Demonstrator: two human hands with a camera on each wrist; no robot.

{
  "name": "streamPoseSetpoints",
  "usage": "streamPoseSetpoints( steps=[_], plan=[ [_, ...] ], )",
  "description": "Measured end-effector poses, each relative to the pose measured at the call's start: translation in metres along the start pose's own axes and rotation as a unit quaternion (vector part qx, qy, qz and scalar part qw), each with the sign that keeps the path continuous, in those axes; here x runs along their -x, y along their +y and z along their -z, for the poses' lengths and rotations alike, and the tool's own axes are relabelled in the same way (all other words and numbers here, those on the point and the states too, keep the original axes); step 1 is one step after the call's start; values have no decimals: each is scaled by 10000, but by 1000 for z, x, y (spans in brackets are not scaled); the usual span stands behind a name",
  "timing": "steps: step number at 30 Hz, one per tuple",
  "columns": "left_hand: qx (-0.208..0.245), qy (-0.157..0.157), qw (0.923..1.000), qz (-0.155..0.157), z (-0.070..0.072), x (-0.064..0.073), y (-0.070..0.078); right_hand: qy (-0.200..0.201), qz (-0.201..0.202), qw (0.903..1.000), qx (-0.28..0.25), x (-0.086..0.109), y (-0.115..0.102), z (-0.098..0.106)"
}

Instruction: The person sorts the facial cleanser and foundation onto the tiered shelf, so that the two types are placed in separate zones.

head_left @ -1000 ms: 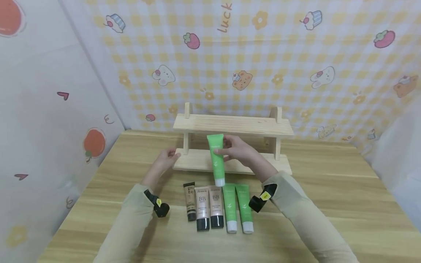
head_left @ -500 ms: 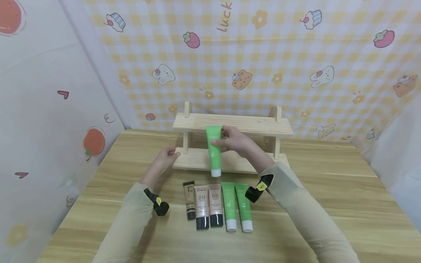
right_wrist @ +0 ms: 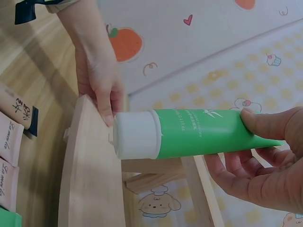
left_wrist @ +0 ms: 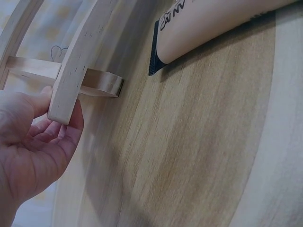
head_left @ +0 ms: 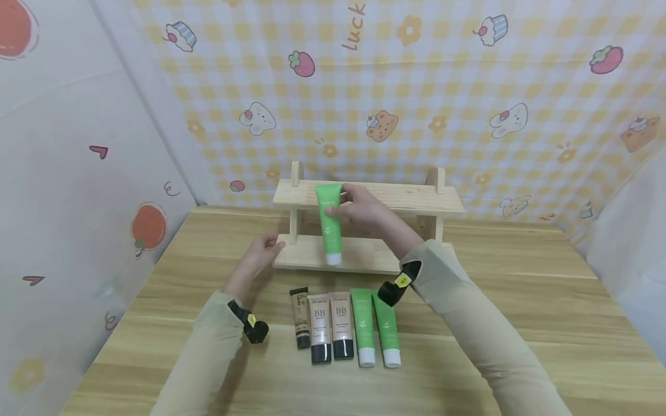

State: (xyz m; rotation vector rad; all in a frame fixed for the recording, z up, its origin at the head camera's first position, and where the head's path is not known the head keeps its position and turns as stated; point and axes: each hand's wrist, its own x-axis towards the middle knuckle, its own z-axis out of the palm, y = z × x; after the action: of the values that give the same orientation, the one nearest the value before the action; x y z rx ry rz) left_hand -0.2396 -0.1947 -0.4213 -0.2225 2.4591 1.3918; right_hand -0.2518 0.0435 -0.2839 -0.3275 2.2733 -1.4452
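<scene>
Held upright with its white cap down, a green squeeze tube point(head_left: 329, 225) hangs in front of a small two-tier wooden shelf point(head_left: 411, 198). My right hand point(head_left: 362, 207) pinches it near its flat upper end, thumb on the front. In the right wrist view, the tube's cap point(right_wrist: 137, 135) overlaps the lower board point(right_wrist: 90, 165). My left hand point(head_left: 260, 254) grips the left end of that lower board; the left wrist view shows the thumb and fingers point(left_wrist: 71, 135) on either side of the board's end.
In front of the shelf lies a row of tubes: a slim brown tube point(head_left: 300, 318), two pink BB cream tubes point(head_left: 319, 326) with black caps and two green tubes point(head_left: 364, 323) with white caps. A yellow checked cloth point(head_left: 333, 86) hangs behind the wooden table point(head_left: 520, 289).
My right hand has raised the green tube and carried it slightly left, from over the table row to the front of the shelf. My left hand stays on the lower board.
</scene>
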Motion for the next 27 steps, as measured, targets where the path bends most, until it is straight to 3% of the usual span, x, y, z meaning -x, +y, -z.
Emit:
streamPoseSetpoints(
  steps=[7, 13, 20, 27],
  plan=[
    [36, -21, 9999, -103, 0, 1, -2, 72, 135, 9999, 48, -5, -8, -1],
    [73, 0, 9999, -76, -1, 2, -3, 164, 208, 9994, -222, -11, -16, -3],
    [191, -16, 9998, -26, -2, 0, -3, 411, 370, 9985, 10, -13, -29, -3],
    [167, 4, 9999, 27, -2, 1, -2, 536, 561, 9969, -82, -18, -36, -3]
  ],
)
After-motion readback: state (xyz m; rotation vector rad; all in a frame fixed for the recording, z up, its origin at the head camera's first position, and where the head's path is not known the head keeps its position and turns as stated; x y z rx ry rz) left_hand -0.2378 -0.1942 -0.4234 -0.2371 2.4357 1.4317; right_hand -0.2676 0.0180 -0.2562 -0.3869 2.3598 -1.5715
